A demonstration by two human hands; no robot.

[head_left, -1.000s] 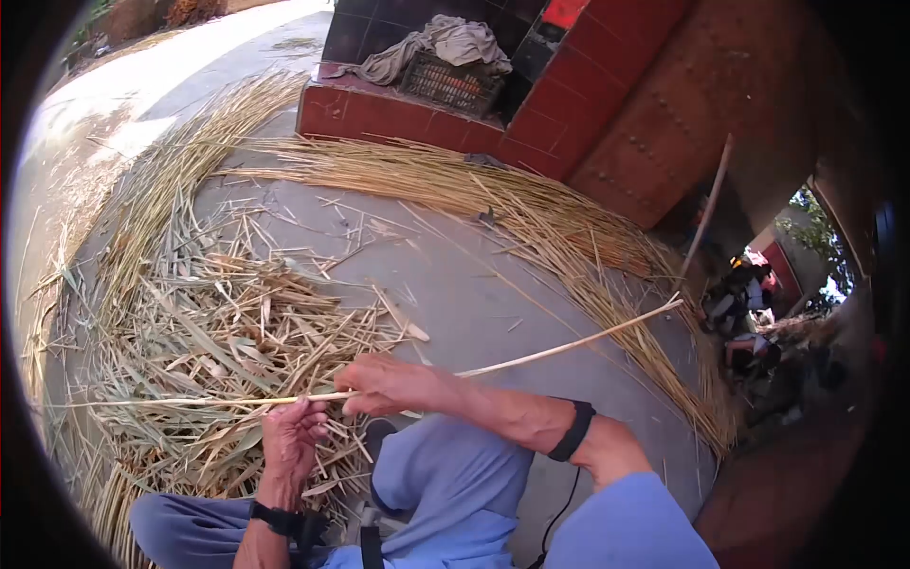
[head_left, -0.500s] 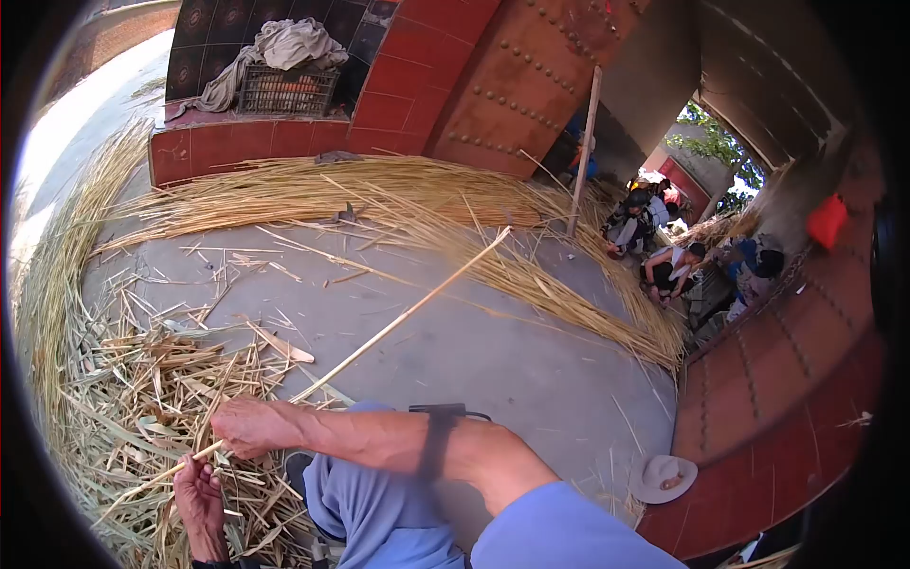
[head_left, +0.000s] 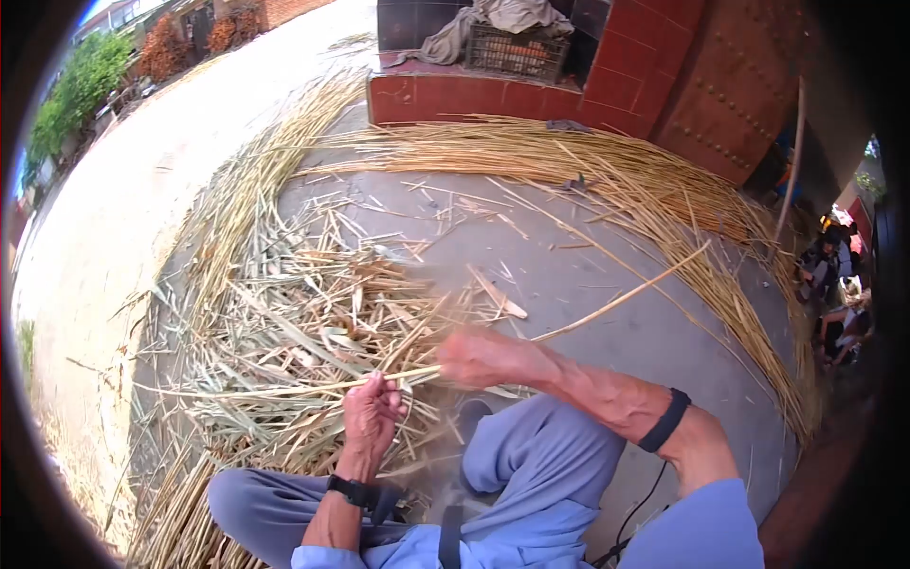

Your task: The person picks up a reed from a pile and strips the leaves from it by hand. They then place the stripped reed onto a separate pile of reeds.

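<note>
I hold one long pale reed stalk (head_left: 621,300) across my lap. My left hand (head_left: 372,413) is closed around its near part, fingers curled over it. My right hand (head_left: 483,358) grips the same stalk a little further along, and the free end reaches up and right over the concrete floor (head_left: 588,284). Both wrists wear dark bands. My knees in blue trousers (head_left: 512,455) lie under the hands. A loose heap of stripped leaves and cut stalk bits (head_left: 313,332) lies just beyond my hands.
Long bundles of reeds (head_left: 569,161) curve around the floor at the back and right. A red tiled ledge (head_left: 474,95) carries a crate with cloth (head_left: 507,43). People sit at the far right (head_left: 834,294). A pole (head_left: 791,161) leans by the rusty door.
The view has swung back left, off the people and the door. The stalk now lies flatter, its tip lower and further right. Both hands still grip it.
</note>
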